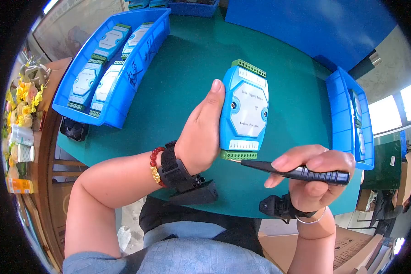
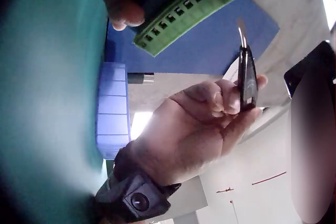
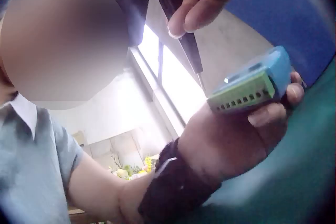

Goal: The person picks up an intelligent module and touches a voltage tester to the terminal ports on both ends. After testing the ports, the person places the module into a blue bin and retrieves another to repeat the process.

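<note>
My left hand (image 1: 204, 123) grips a blue and white electronic module (image 1: 247, 109) by its edge, thumb along the left side, label facing up at the head camera. Green screw terminal blocks line both ends of the module; the near terminal block (image 2: 184, 14) shows a row of square openings in the left wrist view. My right hand (image 1: 322, 171) holds a black-handled screwdriver (image 1: 297, 172), pinched between thumb and fingers. In the head view the screwdriver's thin metal tip overlaps the near terminal block's lower edge. The right wrist view has the screwdriver shaft (image 3: 201, 81) close by the block's corner.
A blue bin (image 1: 118, 112) with several similar modules stands at the left on the green table (image 1: 187, 59). Another blue bin (image 1: 342, 109) with modules stands at the right edge. A large blue panel (image 1: 306, 27) rises at the back. Yellow flowers (image 1: 27, 105) are at far left.
</note>
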The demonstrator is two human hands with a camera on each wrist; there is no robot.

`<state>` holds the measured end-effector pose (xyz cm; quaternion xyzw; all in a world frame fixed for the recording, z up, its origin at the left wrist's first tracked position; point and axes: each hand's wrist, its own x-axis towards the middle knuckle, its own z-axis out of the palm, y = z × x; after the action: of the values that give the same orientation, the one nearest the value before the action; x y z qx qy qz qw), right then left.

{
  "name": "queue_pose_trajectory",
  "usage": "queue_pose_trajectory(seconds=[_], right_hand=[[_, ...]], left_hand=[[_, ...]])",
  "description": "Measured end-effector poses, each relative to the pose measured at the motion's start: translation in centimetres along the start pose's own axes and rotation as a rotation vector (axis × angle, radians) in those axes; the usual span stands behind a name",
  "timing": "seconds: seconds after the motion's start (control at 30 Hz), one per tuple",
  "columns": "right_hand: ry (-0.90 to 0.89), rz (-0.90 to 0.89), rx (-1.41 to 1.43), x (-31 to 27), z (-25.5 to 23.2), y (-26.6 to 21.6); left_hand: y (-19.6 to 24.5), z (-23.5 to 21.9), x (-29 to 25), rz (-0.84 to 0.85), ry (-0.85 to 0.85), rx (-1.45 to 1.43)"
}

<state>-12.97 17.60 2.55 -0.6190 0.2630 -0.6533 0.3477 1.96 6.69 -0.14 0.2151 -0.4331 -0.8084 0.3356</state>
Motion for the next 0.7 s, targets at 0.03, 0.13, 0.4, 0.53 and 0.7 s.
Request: queue_pose_trajectory(seconds=[0.03, 0.13, 0.4, 0.53, 0.7], right_hand=[[0.017, -0.005, -0.006, 0.0, 0.0, 0.1], [0.033, -0.029, -0.051, -0.1, -0.1, 0.3], [0.09, 0.04, -0.061, -0.2, -0.1, 0.1], [0.131, 0.062, -0.042, -0.2, 0.0, 0.0], [0.041, -0.011, -0.313, -0.2, -0.3, -0.2]], left_hand=[[0.0, 0.0, 0.0, -0.002, 0.014, -0.007], [0.0, 0.2, -0.1, 0.01, 0.041, -0.005], [-0.8, -0.1, 0.1, 0.07, 0.085, -0.01], [-0.7, -0.1, 0.0, 0.082, 0.074, 0.04], [-1.0, -0.3, 0.1, 0.089, 0.068, 0.055]])
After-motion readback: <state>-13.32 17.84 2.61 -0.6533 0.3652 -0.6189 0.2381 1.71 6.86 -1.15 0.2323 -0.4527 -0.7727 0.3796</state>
